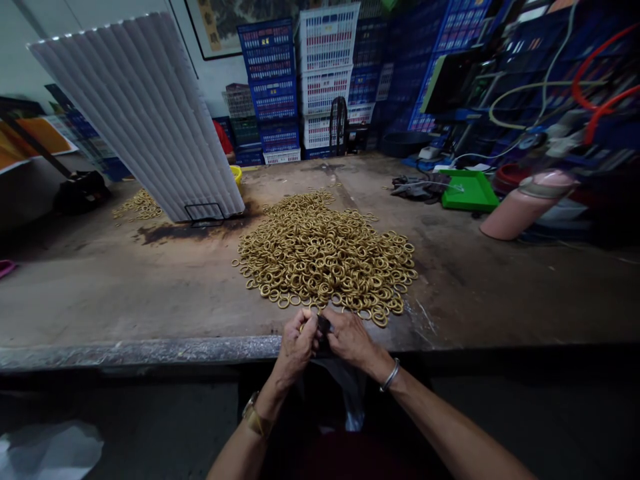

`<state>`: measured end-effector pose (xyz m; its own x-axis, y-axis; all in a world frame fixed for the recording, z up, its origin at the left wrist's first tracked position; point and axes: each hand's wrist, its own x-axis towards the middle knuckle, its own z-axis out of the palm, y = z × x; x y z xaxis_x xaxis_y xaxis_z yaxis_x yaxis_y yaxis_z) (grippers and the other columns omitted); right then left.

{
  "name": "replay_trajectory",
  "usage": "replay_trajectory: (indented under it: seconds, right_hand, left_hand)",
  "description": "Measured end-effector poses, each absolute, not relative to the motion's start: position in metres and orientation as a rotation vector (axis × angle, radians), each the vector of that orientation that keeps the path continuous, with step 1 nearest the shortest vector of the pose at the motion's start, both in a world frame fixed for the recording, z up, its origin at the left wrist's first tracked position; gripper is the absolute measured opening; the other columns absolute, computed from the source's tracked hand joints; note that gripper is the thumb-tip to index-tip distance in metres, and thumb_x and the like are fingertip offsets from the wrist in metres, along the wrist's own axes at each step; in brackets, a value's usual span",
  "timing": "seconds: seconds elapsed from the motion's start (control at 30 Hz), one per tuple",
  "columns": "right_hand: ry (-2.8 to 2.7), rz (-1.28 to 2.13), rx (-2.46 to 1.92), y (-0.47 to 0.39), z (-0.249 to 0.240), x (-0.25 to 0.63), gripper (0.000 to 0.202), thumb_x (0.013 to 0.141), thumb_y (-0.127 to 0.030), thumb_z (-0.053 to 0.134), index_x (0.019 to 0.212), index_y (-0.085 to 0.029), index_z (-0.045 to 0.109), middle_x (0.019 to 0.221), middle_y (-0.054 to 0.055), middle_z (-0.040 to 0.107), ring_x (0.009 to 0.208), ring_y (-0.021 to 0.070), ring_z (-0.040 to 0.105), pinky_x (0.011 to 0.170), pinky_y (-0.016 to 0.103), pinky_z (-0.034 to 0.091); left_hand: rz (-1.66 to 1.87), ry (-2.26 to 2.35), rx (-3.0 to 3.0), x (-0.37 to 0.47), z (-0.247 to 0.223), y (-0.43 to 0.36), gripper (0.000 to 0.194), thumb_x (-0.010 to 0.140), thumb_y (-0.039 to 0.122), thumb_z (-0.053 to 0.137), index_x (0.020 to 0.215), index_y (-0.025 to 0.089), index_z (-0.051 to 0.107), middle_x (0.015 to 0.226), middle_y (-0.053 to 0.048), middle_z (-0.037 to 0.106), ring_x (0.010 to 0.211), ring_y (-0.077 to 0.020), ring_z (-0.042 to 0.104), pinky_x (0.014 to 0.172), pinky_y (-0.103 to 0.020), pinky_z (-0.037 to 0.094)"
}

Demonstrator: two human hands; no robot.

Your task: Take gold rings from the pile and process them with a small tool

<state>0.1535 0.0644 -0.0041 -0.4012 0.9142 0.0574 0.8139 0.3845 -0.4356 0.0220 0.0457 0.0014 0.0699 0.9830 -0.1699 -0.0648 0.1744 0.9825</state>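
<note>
Just over the table's front edge, my two hands meet in front of a wide heap of brass-coloured rings (320,257). My left hand (296,343) is closed, with a sliver of a brass-coloured ring (301,328) showing at its fingers. Closed as well, my right hand (354,339) pinches a small dark object (324,325) that sits between the two hands. What kind of thing it is cannot be made out, and the fingers hide much of it. Several loose rings lie close beyond the fingertips.
A tall white corrugated panel (145,113) stands on the worn table (125,293) at left, by a smaller ring pile (140,205). To the right are a green tray (469,189) and a tilted pink bottle (525,205). Blue crates (273,90) and white crates (327,47) are stacked behind.
</note>
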Motion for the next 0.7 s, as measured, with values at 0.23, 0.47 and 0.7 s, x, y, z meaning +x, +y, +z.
replay_trajectory:
  seconds: [0.23,0.47,0.7]
  right_hand:
    - [-2.331,0.524,-1.609,0.077,-0.007,0.157,0.021,0.070,-0.010,0.044,0.083,-0.018,0.058,0.069,0.005,0.062,0.063,0.0148,0.054,0.055,0.024,0.027]
    - [-1.801,1.041,-1.432,0.079,-0.002,0.151,0.023,0.078,-0.030,0.041,0.066,-0.017,0.054,0.058,0.001,0.056,0.051,0.0098,0.046,0.050,0.021,0.032]
    - [-1.384,1.772,-1.109,0.073,0.005,0.148,0.036,0.075,-0.050,0.043,0.073,-0.016,0.052,0.056,-0.003,0.054,0.033,0.0029,0.030,0.033,0.017,0.019]
  left_hand:
    - [1.055,1.102,1.073,0.019,0.010,0.036,0.034,0.074,0.050,0.052,0.069,0.017,0.048,0.054,0.004,0.049,0.039,-0.0043,0.040,0.037,-0.015,0.031]
    - [1.096,0.891,0.815,0.016,0.014,0.036,0.030,0.074,0.046,0.055,0.074,0.017,0.047,0.057,0.005,0.048,0.038,-0.0035,0.039,0.036,-0.016,0.030]
    - [1.113,0.798,0.745,0.015,0.010,0.038,0.027,0.074,0.042,0.058,0.075,0.017,0.048,0.061,0.005,0.048,0.040,-0.0031,0.038,0.037,-0.016,0.030]
